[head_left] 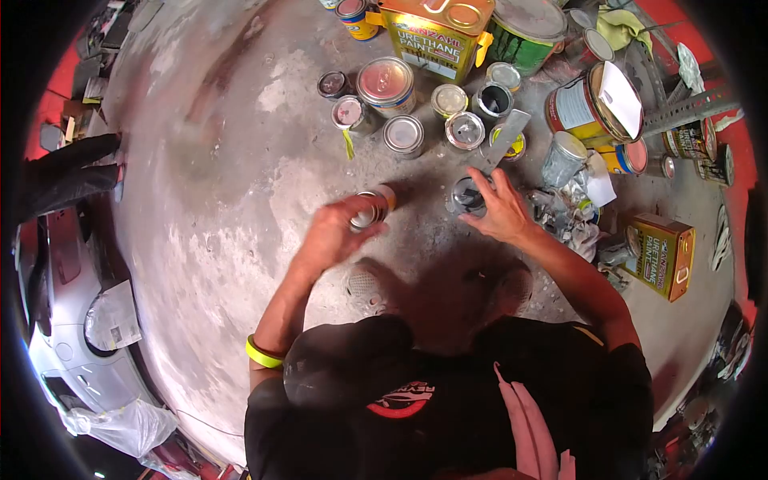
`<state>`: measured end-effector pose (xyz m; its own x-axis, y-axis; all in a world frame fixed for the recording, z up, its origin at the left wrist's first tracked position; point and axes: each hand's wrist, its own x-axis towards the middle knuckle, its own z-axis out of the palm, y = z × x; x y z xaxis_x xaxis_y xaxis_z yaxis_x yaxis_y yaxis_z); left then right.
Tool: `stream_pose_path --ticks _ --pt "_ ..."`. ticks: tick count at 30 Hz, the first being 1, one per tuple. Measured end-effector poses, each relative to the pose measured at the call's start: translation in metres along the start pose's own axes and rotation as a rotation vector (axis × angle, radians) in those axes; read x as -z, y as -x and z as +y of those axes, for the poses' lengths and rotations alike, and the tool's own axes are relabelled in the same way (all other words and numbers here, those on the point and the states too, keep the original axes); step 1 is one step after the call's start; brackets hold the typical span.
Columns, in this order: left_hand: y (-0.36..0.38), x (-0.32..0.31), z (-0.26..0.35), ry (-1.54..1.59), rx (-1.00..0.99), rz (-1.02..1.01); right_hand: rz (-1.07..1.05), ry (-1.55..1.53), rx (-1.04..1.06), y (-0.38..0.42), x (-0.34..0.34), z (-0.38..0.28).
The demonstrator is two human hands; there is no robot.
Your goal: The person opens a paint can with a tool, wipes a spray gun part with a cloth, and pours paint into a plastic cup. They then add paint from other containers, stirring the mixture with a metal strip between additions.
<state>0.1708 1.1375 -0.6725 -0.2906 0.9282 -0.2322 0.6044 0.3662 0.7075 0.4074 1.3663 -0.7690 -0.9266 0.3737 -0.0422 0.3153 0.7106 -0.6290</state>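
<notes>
My left hand (340,230) is curled round the side of a small paint can (370,210) with a silver top, low over the concrete floor. My right hand (506,212) has its thumb and fingers round the rim of a cup of dark grey paint (466,197). A flat metal strip (510,134) slants up and away from the fingertips of that hand. Whether its lower end stands in the cup is hidden by the fingers. Just beyond the hands stand a silver-lidded can (403,135) and an open can of grey paint (464,130).
Several more paint cans stand ahead, with a gold urethane thinner tin (436,40) behind them. To the right are a large can (594,104), crumpled plastic (572,220) and another thinner tin (660,256). A silver car (68,320) and another person's legs (72,176) are at left.
</notes>
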Motion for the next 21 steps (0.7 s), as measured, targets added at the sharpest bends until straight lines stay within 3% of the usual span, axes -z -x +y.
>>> stream_pose_path --ticks 1,3,11,14,16,18,19,20,21 --pt "0.003 0.004 -0.006 -0.001 0.005 0.0 0.051 0.023 0.024 0.0 0.0 0.002" --pt "0.009 0.005 -0.021 -0.477 -0.066 0.076 0.074 0.037 0.039 -0.001 0.001 0.003" --pt "0.015 -0.023 -0.023 -0.476 -0.018 -0.016 -0.078 0.08 -0.145 0.004 0.016 -0.016" --pt "0.011 -0.015 -0.02 -0.372 0.139 -0.015 -0.082 0.095 -0.168 0.0 0.018 -0.015" --pt "0.008 -0.004 -0.018 -0.083 0.233 0.079 -0.108 0.082 -0.208 -0.001 0.017 -0.015" --pt "-0.007 0.01 -0.018 0.421 0.165 0.211 -0.104 0.12 -0.185 0.001 0.015 -0.012" --pt "-0.026 0.016 -0.027 0.891 0.165 0.264 -0.102 0.121 -0.196 0.002 0.016 -0.012" --pt "-0.048 0.033 -0.007 0.881 0.16 0.252 -0.081 0.136 -0.177 0.002 0.017 -0.012" --pt "-0.076 0.036 -0.018 0.596 -0.071 0.33 -0.063 0.153 -0.157 0.002 0.018 -0.012"
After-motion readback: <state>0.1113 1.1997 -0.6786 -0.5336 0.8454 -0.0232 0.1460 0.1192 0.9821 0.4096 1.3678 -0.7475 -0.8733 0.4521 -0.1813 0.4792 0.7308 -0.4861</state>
